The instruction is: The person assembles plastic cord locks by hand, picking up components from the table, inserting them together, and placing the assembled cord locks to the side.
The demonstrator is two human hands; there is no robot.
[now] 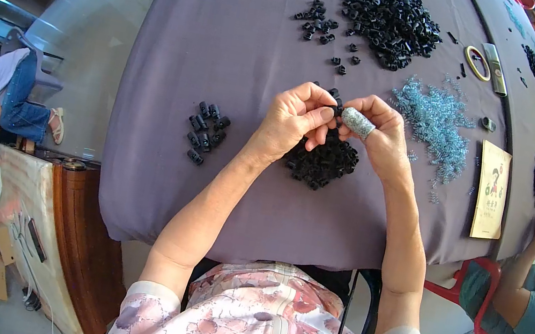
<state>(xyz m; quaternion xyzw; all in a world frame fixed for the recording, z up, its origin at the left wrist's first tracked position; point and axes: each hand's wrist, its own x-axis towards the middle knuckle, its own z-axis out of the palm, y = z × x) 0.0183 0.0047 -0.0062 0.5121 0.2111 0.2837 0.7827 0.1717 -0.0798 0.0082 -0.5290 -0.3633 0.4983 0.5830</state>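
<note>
My left hand (298, 119) and my right hand (379, 133) meet above a pile of small black parts (324, 166). Pinched between the fingertips of both hands is a small black part (336, 110), mostly hidden by the fingers. A grey speckled wrap (358, 123) covers a finger or thumb of my right hand. To the left lies a group of black cylindrical pieces (206, 130). Light blue, spring-like pieces (436, 124) are heaped to the right of my hands, and a larger black pile (391, 21) sits farther back.
A yellowish booklet (491, 192), a tape roll (477, 63) and a small container (495, 69) lie on the purple cloth (181, 46) at the right. One person (524, 302) sits at the right side; another person (2, 84) bends at the far left.
</note>
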